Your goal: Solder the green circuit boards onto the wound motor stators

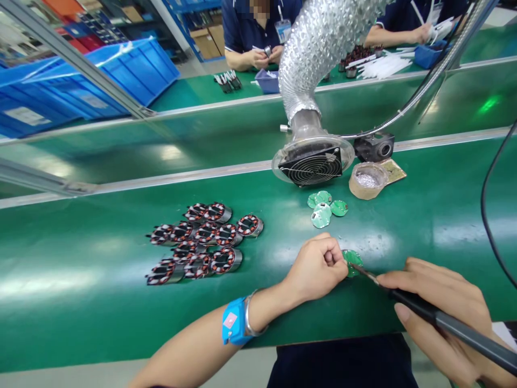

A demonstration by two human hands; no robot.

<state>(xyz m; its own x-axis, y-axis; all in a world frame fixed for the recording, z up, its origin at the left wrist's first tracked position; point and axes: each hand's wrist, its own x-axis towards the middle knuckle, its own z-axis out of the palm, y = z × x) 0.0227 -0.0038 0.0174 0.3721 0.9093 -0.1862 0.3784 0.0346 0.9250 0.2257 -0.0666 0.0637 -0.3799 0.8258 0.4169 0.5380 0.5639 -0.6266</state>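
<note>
My right hand [444,307] is wrapped round the dark handle of a soldering iron [434,315]. The iron's metal tip rests on or just over a round green circuit board [352,263] near the front of the bench. From the other side, my left hand [319,267] has its fingers closed at the board's left edge; the fingertips are partly hidden. Behind it lies a small group of similar round green boards [321,215]. To the left stand several ring-shaped motor stators [226,260] with copper-coloured windings. A blue wrist strap [236,322] is on my left wrist.
An extraction fan [311,167] on a silver duct [311,59] hangs over the bench's back edge. Beside it are a round pot [367,180] and a dark holder [375,146]. A black cable [487,215] loops at right. Co-workers sit opposite, near blue crates [133,73].
</note>
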